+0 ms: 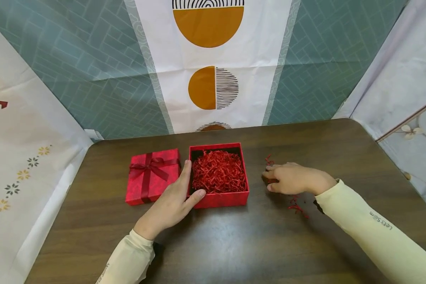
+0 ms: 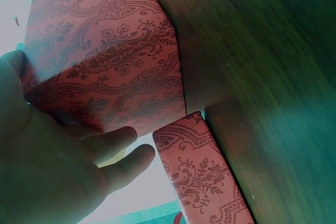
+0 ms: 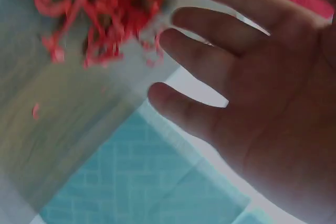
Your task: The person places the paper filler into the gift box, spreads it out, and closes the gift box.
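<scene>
An open red gift box point(image 1: 220, 200), filled with red paper shreds point(image 1: 218, 171), stands mid-table. My left hand point(image 1: 170, 201) rests against its left side, fingers extended and the thumb at the front left corner. In the left wrist view, the patterned box wall point(image 2: 115, 51) lies beside the hand. To the right of the box, my right hand point(image 1: 294, 178) is low over the table, palm down. Loose red shreds point(image 3: 110, 14) lie just past its spread, slightly bent fingers in the right wrist view; its palm shows nothing held. More strands point(image 1: 297, 207) lie near the wrist.
The box's red lid point(image 1: 136, 185), tied with a dark red ribbon bow, lies left of the box. The brown wooden table point(image 1: 216, 244) ends at a patterned cloth backdrop point(image 1: 92, 86), with white cloths on both sides.
</scene>
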Demonstrator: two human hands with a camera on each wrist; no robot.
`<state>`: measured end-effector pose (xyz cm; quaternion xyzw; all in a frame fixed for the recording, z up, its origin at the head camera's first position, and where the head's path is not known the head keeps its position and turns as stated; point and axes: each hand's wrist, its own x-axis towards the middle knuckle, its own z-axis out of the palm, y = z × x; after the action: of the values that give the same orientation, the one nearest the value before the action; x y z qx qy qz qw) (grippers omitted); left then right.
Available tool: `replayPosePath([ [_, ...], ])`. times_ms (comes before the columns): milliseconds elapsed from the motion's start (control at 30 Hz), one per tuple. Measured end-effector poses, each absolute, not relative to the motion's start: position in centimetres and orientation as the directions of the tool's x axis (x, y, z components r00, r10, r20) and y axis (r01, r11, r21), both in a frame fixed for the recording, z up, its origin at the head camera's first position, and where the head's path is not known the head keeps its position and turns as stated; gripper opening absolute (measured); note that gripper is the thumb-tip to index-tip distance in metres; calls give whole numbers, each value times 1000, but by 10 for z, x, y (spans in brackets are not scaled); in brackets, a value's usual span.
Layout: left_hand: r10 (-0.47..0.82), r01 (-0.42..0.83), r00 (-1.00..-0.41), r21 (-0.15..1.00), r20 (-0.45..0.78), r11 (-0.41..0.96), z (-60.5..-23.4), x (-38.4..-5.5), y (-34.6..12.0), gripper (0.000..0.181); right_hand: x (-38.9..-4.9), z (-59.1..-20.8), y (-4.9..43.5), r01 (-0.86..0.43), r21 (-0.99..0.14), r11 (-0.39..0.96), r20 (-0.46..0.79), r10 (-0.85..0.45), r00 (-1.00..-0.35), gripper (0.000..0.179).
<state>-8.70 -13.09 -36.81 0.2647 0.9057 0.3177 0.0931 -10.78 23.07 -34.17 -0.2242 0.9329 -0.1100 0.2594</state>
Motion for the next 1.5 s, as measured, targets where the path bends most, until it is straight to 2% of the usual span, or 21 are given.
replayPosePath([
  [133, 532, 411, -847, 627, -6, 662, -369, -86, -130, 95, -131, -349, 242, -324, -375, 868, -326, -451, -831, 58],
  [267, 538, 401, -843, 636, -25, 659, -370, -85, -127, 95, -143, -367, 249, -272, -412, 870, -374, -434, -820, 59],
  [367, 544, 403, -839, 644, -23, 650, -370, -86, -124, 95, -136, -375, 250, -263, -407, 875, -419, -435, -797, 62],
  [533, 539, 408, -843, 644, -9, 648, -369, -88, -125, 95, -112, -373, 249, -284, -399, 872, -418, -448, -790, 76],
  [700, 537, 419, -844, 628, 3, 656, -370, -88, -129, 94, -92, -366, 251, -271, -452, 850, -451, -480, -752, 100],
  [833, 543, 443, -840, 610, 25, 657, -372, -87, -130, 93, -81, -360, 256, -249, -509, 824, -485, -513, -708, 105],
  [967, 546, 459, -837, 596, 41, 659, -372, -87, -131, 93, -85, -359, 268, -216, -539, 814, -439, -490, -753, 103],
  [1067, 546, 462, -837, 591, 43, 661, -372, -87, -130, 92, -101, -365, 284, -182, -509, 841, -408, -422, -810, 104],
  [1200, 550, 462, -834, 593, 38, 660, -374, -86, -129, 93, -113, -373, 298, -166, -413, 896, -431, -352, -831, 108],
  [1367, 555, 477, -830, 590, 58, 651, -373, -86, -131, 92, -103, -371, 294, -230, -349, 908, -420, -372, -828, 111],
  [1500, 558, 480, -828, 589, 59, 650, -370, -87, -132, 92, -87, -369, 290, -280, -391, 877, -390, -434, -812, 108],
])
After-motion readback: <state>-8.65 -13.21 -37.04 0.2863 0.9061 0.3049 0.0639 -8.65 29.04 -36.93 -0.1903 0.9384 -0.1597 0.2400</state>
